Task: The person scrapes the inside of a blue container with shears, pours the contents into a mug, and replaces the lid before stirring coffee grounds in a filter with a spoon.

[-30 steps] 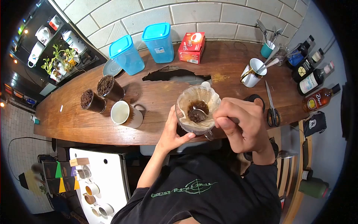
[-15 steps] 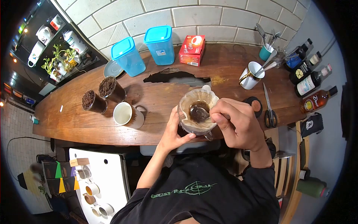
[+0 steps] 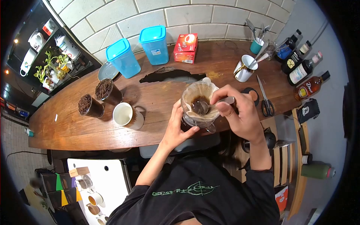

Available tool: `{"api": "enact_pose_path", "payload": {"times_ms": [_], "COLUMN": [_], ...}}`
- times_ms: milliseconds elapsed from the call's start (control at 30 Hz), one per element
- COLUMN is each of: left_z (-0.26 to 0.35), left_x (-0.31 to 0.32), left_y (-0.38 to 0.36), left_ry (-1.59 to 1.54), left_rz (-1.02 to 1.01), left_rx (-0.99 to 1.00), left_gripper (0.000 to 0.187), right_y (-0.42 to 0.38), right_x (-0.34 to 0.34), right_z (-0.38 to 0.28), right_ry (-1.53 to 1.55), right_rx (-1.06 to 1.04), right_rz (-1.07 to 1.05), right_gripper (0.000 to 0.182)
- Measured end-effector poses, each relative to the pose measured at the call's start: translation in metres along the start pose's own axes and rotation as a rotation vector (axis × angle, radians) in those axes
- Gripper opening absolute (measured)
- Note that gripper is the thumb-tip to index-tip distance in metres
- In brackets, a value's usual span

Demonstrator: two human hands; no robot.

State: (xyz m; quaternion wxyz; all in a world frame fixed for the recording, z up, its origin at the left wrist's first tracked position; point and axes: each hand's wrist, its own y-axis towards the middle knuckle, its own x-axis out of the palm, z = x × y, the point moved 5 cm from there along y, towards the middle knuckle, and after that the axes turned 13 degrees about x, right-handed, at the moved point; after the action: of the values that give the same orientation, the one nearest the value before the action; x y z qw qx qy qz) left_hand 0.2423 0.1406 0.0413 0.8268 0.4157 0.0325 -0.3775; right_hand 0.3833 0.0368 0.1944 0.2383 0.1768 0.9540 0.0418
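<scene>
A clear coffee dripper (image 3: 184, 107) lined with a paper filter (image 3: 204, 89) sits over a glass vessel with a handle (image 3: 211, 128), near the counter's front edge. Dark wet coffee (image 3: 195, 102) lies at the bottom of the filter. My left hand (image 3: 175, 129) is closed around the dripper's left side, thumb toward me. Over its right rim, my right hand (image 3: 243, 114) pinches a metal spoon (image 3: 228, 100); the spoon's bowl is down in the coffee. My fingers hide part of its handle.
Left on the wooden counter (image 3: 67, 123) stand a white mug (image 3: 137, 122) and two glasses of dark grounds (image 3: 91, 107). Blue-lidded containers (image 3: 155, 47) and a red box (image 3: 185, 48) line the back. Scissors (image 3: 267, 105), a mug of spoons (image 3: 244, 71) and bottles (image 3: 311, 88) are right. A jagged hole (image 3: 168, 76) breaks the counter.
My right hand has turned and shifted slightly, so the spoon's handle end now shows above my fingers. My left hand keeps its hold. The whole view has shifted a little.
</scene>
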Motion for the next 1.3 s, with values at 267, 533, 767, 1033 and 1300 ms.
{"api": "enact_pose_path", "payload": {"times_ms": [267, 533, 767, 1033, 1300], "left_z": [0.004, 0.001, -0.001, -0.002, -0.005], "left_x": [0.000, 0.001, 0.001, 0.002, 0.005], "left_y": [0.001, 0.001, -0.002, -0.004, -0.009], "left_ry": [0.043, 0.007, -0.024, 0.004, 0.171], "left_rz": [0.003, -0.002, -0.009, -0.011, -0.041], "left_rx": [0.018, 0.040, 0.017, 0.015, 0.017], "left_gripper": [0.075, 0.074, 0.073, 0.077, 0.083], "right_y": [-0.017, -0.043, -0.044, -0.043, -0.041], "right_x": [0.007, 0.025, 0.024, 0.014, 0.008], "right_z": [0.011, -0.004, -0.001, 0.016, 0.006], "right_ry": [-0.083, -0.222, -0.127, 0.050, 0.029], "right_rx": [-0.020, -0.163, -0.100, -0.090, -0.166], "right_rz": [0.283, 0.476, 0.524, 0.529, 0.383], "right_gripper": [0.020, 0.011, 0.010, 0.013, 0.016]}}
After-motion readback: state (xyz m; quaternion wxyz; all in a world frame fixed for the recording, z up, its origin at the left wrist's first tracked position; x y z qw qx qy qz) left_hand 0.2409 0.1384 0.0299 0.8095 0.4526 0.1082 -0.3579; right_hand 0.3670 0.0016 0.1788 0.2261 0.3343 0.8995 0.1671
